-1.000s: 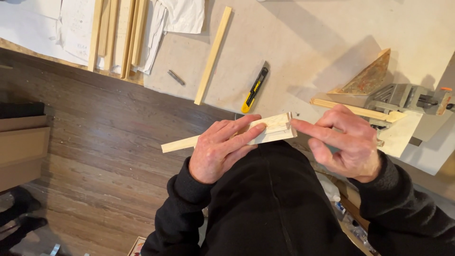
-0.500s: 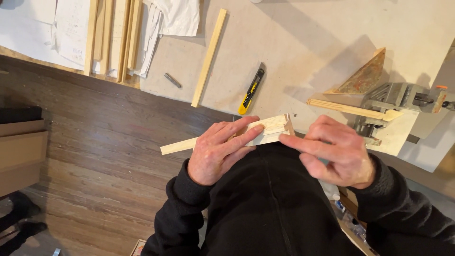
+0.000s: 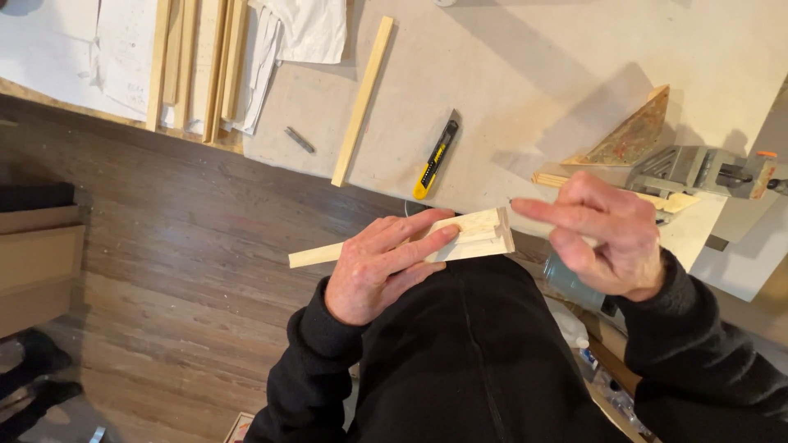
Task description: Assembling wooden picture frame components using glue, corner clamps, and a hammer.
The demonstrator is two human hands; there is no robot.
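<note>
Wooden moulding strip (image 3: 460, 240), left hand (image 3: 382, 267) gripping

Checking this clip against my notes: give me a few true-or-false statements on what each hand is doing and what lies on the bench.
1. The left hand holds a profiled wooden moulding strip. True.
2. The right hand grips the yellow utility knife. False: the knife lies on the bench; the right hand is open and holds nothing.
3. A loose wooden strip lies on the bench left of the knife. True.
4. The metal vise sits at the bench's far left. False: it is at the right, beyond the right hand.
</note>
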